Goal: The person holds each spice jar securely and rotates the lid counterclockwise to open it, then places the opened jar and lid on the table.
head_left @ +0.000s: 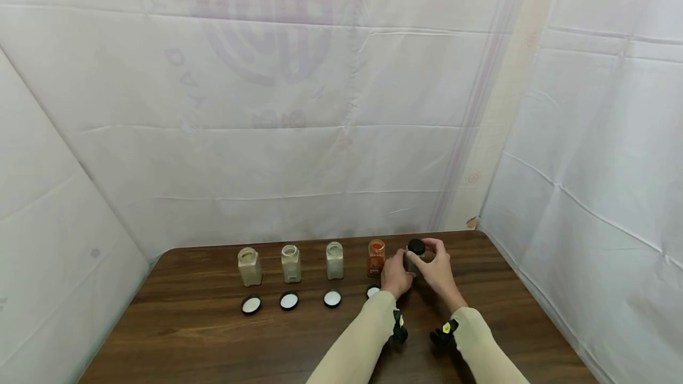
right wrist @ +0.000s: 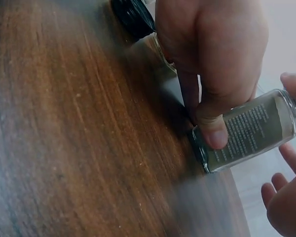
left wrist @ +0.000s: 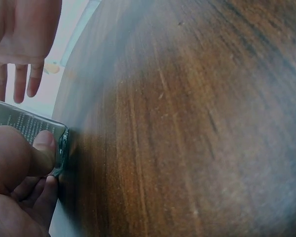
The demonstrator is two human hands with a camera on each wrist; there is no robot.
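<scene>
A square glass spice jar [right wrist: 251,131] with a printed label and grey-green contents stands at the right end of a row on the table. My left hand [head_left: 397,275] grips it low down, the thumb [right wrist: 217,138] pressed on the label near the base. At its top, my right hand [head_left: 439,266] holds the black lid [head_left: 416,246] between thumb and fingers. Just left of my left hand is an uncapped jar of orange-red spice [head_left: 376,258]. Its black lid [head_left: 373,291] lies in front, partly hidden by my left arm.
Three more uncapped jars, left [head_left: 249,266], middle [head_left: 291,264] and right [head_left: 334,261], hold pale contents. Before each lies a black lid, such as the leftmost lid [head_left: 251,304], white inside up. White sheeting [head_left: 320,165] hangs behind and beside the brown wooden table [head_left: 213,342].
</scene>
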